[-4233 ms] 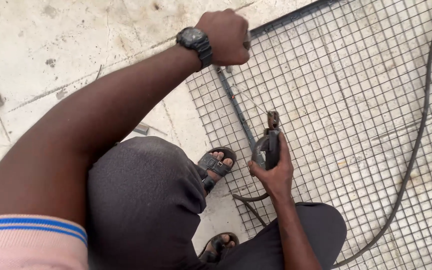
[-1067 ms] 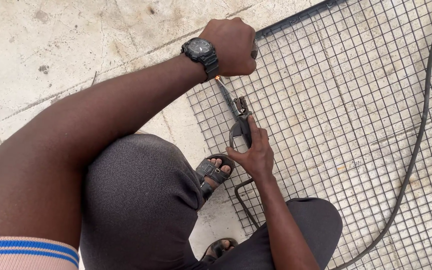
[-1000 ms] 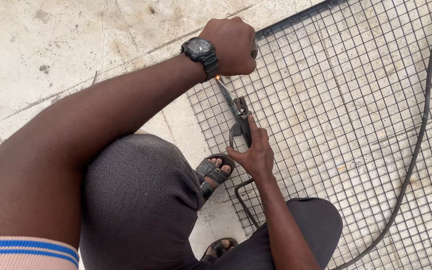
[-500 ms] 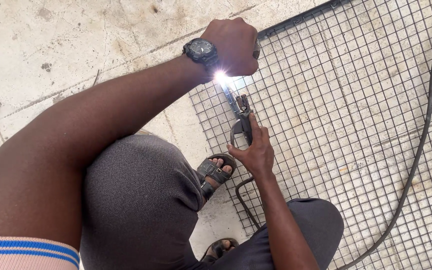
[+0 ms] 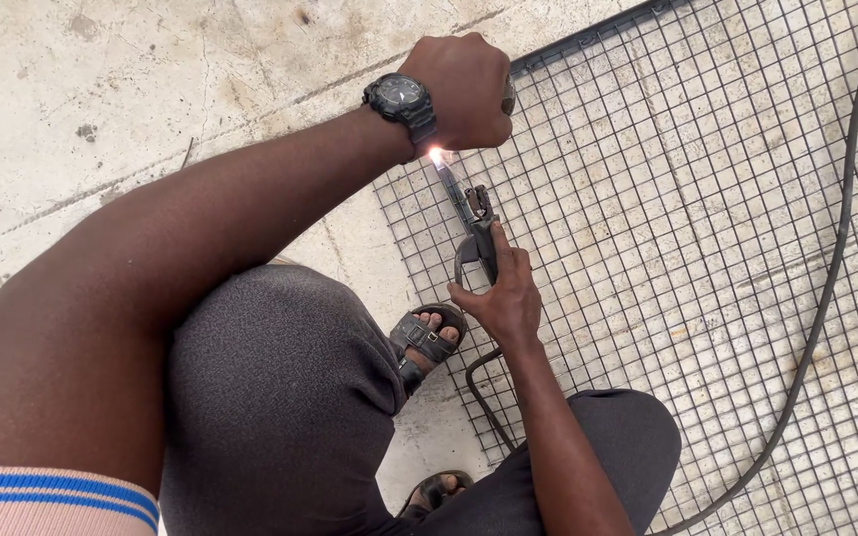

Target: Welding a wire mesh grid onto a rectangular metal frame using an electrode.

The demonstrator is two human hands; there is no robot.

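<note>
Concrete floor (image 5: 151, 69), stained and cracked, with a wire mesh panel (image 5: 707, 199) lying flat to the right. Left hand (image 5: 464, 89), black wristwatch (image 5: 401, 99) on the wrist, is fisted at the panel's frame edge; what it clasps cannot be told. Just below it an arc glows at the rod tip. Right hand (image 5: 503, 298) wraps closed around the electrode holder (image 5: 477, 233), cable (image 5: 826, 298) trailing right. Judgement: keep the arc short, rod steady on the joint, left fist clear of sparks.

Dark metal mesh on rough concrete

The wire mesh (image 5: 707, 199) is thin, dull grey metal, lying on the floor (image 5: 101, 89), which is pale, rough, stained concrete. The welding holder (image 5: 479, 233) above it looks matt and dark, the cable (image 5: 826, 298) smooth black rubber, the watch (image 5: 401, 99) matt black plastic, the trousers (image 5: 280, 397) grey woven cloth.
</note>
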